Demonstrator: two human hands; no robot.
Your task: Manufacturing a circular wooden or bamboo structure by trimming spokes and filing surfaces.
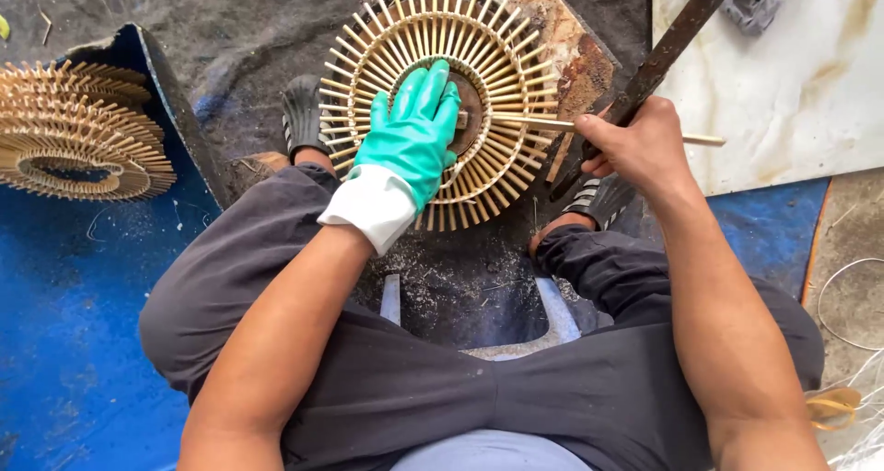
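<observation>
We press our gloved left hand (pixel 414 126) flat and open on the round ring of pale radiating bamboo sticks (pixel 440 103) lying on the wooden block (pixel 571 47) between our feet, while our right hand (pixel 640 144) grips a long dark blade (pixel 668 47) beside a loose stick (pixel 626 132).

A round bamboo-stick ring (pixel 440 103) is pressed flat under the left hand (pixel 414 130), which is covered by a green glove. A long dark blade (pixel 665 47) and a thin stick (pixel 552 124) are gripped by the bare right hand (pixel 640 144). Similar rings (pixel 78 130) are stacked at the left, on a blue mat (pixel 64 314).
</observation>
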